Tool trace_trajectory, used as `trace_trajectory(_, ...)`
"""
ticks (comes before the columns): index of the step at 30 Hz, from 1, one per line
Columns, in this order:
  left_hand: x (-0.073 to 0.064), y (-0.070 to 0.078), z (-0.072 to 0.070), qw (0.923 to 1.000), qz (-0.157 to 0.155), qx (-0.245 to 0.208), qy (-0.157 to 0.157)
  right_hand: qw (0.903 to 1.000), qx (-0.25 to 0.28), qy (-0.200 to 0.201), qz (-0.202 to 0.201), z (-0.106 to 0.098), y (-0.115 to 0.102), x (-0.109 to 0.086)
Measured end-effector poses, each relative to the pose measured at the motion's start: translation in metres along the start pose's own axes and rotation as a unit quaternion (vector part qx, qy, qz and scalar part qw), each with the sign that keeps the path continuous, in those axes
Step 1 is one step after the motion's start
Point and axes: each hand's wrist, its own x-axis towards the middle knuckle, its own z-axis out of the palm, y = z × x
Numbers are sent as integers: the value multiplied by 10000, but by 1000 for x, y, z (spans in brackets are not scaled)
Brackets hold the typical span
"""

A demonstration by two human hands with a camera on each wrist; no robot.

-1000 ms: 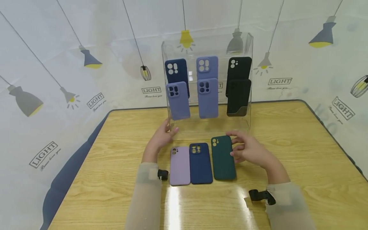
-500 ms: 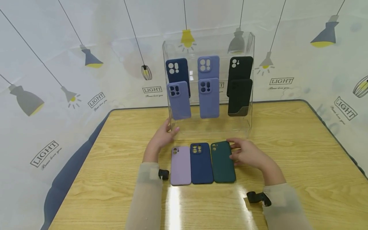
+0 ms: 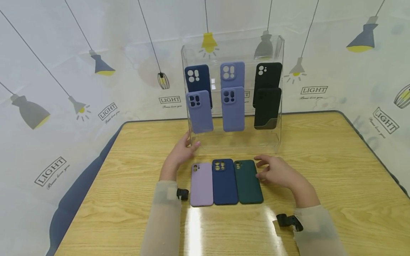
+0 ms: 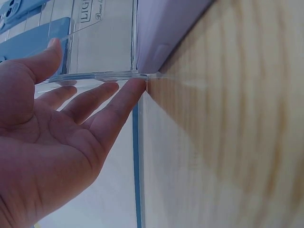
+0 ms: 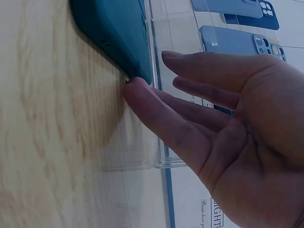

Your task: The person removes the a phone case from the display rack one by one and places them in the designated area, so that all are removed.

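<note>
A lilac phone case point(image 3: 201, 185), a navy phone case point(image 3: 225, 183) and a dark green phone case point(image 3: 249, 183) lie side by side on the wooden table. My right hand point(image 3: 277, 172) is at the green case's right edge. In the right wrist view, one fingertip meets the corner of the green case point(image 5: 111, 33), and the other fingers reach past it, loosely extended. At the lower left of a clear acrylic display stand point(image 3: 237, 140) is my left hand point(image 3: 182, 151). The left wrist view has its fairly straight fingers against the stand's side panel point(image 4: 102, 76), thumb spread apart.
Upright in the stand are several phone cases: a navy one point(image 3: 196, 77) and a periwinkle one point(image 3: 201, 113) at left, periwinkle ones point(image 3: 233, 115) in the middle, black ones point(image 3: 267, 110) at right. Behind the table point(image 3: 134, 170) hangs a lamp-patterned backdrop point(image 3: 128, 53).
The green phone case, tilted and held by the right hand, has come down flat beside the navy one. The right fingers have loosened from it. The left hand stays at the stand.
</note>
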Motion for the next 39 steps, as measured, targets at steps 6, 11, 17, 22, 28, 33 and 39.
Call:
trace_trajectory(6, -1, -2, -1, 10000, -20, -25, 1, 10000, -42, -78, 11, -1, -1, -1)
trace_trajectory(11, -2, -1, -1, 10000, -34, -26, 5, 9996, -244, -112, -72, -8, -5, -2)
trace_trajectory(17, -2, -1, -2, 10000, -5, -45, -20, 9951, -838, 150, -508, -23, -20, -8)
trace_trajectory(22, -2, 0, -1, 10000, -7, -38, -7, 9909, -1078, 350, -723, -37, -33, -13)
trace_trajectory(28, -2, 1, 0, 10000, 23, -66, -10, 9869, -1262, 637, -780, -53, -46, -15)
trace_trajectory(33, -3, 1, 0, 10000, -38, -77, -15, 9827, -1129, 1090, -981, -69, -60, -15)
trace_trajectory(39, -3, 2, 0, 9999, -35, -109, -26, 9624, -953, 2126, -1399, -93, -76, -9)
